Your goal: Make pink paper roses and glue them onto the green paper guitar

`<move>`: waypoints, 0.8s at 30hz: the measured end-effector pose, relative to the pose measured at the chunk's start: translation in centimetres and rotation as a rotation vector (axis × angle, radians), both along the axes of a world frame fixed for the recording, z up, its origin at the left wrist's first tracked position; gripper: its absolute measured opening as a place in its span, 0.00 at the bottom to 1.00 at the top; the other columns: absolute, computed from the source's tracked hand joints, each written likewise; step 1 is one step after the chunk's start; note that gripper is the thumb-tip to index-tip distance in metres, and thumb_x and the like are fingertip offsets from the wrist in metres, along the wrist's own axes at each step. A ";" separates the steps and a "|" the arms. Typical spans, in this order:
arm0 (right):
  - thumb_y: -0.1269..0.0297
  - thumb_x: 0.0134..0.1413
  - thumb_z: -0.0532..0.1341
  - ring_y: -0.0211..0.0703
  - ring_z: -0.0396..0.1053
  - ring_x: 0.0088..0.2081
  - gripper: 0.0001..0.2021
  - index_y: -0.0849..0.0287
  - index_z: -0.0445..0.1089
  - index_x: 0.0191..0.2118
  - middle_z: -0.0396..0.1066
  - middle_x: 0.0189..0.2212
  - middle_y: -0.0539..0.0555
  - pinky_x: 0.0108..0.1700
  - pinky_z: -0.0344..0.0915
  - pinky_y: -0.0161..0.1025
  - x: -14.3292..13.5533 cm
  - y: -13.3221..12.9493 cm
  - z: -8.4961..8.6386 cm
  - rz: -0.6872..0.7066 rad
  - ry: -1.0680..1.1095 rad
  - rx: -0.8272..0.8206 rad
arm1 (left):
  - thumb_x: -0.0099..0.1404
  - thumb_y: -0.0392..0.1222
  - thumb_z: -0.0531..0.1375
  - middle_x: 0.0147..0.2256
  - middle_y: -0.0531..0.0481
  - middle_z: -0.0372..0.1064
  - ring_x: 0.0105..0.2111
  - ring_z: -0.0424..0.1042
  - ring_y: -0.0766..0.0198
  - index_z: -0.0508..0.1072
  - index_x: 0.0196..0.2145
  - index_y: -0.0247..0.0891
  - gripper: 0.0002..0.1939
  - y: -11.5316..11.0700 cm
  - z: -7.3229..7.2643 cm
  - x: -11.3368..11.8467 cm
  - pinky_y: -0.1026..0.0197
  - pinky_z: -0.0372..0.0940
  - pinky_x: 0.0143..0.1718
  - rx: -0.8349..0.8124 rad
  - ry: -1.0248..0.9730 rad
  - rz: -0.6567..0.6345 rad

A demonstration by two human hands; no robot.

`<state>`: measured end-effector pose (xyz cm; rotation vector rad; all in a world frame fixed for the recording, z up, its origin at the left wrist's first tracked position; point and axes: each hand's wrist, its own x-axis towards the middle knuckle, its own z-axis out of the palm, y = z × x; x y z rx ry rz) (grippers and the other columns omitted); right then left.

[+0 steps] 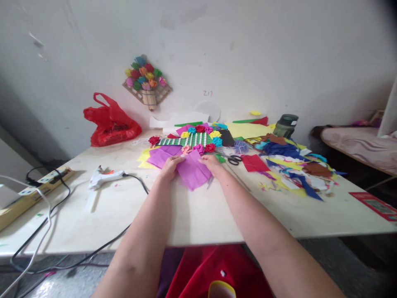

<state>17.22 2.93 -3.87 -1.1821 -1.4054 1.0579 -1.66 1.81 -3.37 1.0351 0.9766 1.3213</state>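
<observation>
A sheet of purple paper is stretched between my two hands, just above the white table. My left hand pinches its left edge, and my right hand pinches its upper right edge. Behind the sheet lies a green and white craft piece bordered with red, yellow, blue and pink paper flowers. More purple paper rests on yellow sheets beside my left hand. Black-handled scissors and a red paper square lie to the right of my right hand.
A white glue gun with its black cord lies at left, near a power strip. A red plastic bag stands at the back left. Heaped paper scraps and a dark green bottle occupy the right side.
</observation>
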 end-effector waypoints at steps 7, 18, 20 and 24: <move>0.60 0.36 0.63 0.36 0.59 0.23 0.08 0.59 0.69 0.20 0.65 0.16 0.45 0.29 0.55 0.35 1.2 -0.6 0.7 0.100 -0.116 -0.066 | 0.45 0.49 0.69 0.28 0.43 0.74 0.25 0.70 0.60 0.78 0.30 0.36 0.16 -0.7 0.5 0.1 0.61 0.60 0.26 0.028 0.214 -0.130; 0.59 0.30 0.67 0.34 0.59 0.24 0.11 0.61 0.69 0.21 0.65 0.18 0.45 0.30 0.56 0.35 0.8 -1.5 1.6 0.196 -0.036 -0.072 | 0.42 0.53 0.70 0.20 0.53 0.66 0.17 0.62 0.69 0.71 0.24 0.35 0.20 -0.9 0.5 0.2 0.66 0.52 0.18 0.046 0.419 -0.140; 0.59 0.28 0.68 0.34 0.60 0.24 0.12 0.61 0.70 0.22 0.67 0.18 0.45 0.30 0.57 0.35 0.5 -1.5 1.6 0.201 -0.009 -0.083 | 0.43 0.53 0.70 0.20 0.53 0.66 0.17 0.62 0.70 0.70 0.24 0.35 0.20 -0.6 0.2 0.1 0.67 0.52 0.18 0.054 0.403 -0.154; 0.60 0.26 0.69 0.34 0.61 0.23 0.13 0.61 0.70 0.21 0.67 0.17 0.45 0.29 0.57 0.34 0.1 -1.5 1.4 0.163 0.010 -0.094 | 0.42 0.52 0.70 0.20 0.53 0.67 0.18 0.63 0.69 0.70 0.25 0.35 0.20 -0.4 -0.1 0.0 0.66 0.54 0.18 0.054 0.354 -0.155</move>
